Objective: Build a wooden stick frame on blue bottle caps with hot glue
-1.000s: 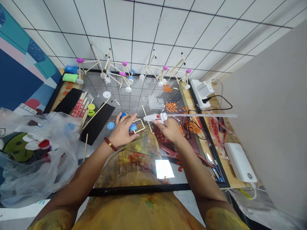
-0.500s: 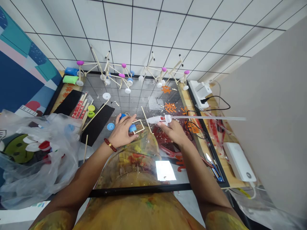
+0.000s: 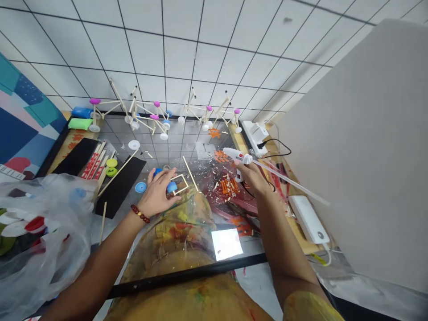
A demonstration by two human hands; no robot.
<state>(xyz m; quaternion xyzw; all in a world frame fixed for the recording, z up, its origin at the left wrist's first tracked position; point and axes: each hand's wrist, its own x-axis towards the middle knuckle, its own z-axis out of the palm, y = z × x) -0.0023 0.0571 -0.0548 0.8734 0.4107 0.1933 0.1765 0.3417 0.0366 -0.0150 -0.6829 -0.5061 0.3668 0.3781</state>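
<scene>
My right hand [image 3: 256, 178] is closed around the handle of a white hot glue gun [image 3: 236, 155], its nozzle pointing left. A long translucent glue stick [image 3: 294, 183] sticks out of its back end. Over the glass tabletop, my left hand [image 3: 158, 191] is spread with fingers apart and thumb out. Beside its fingers are a blue bottle cap [image 3: 171, 187] and a small wooden-stick frame [image 3: 181, 184]; whether the fingers touch them I cannot tell. Another blue cap [image 3: 157, 172] shows partly behind the fingers. A loose wooden stick [image 3: 190, 174] lies right of the frame.
Several stick models [image 3: 154, 117] with cap wheels stand along the back wall. To the left are black sheets [image 3: 123, 183], yellow-green caps [image 3: 111, 167] and a plastic bag [image 3: 67, 232]. A power strip [image 3: 253, 138] and a white box [image 3: 308, 218] sit right. Scraps [image 3: 214, 178] litter the glass.
The glue gun in my right hand has moved away from the loose stick, up and to the right. My left hand stays by the frame. The whole view has shifted slightly.
</scene>
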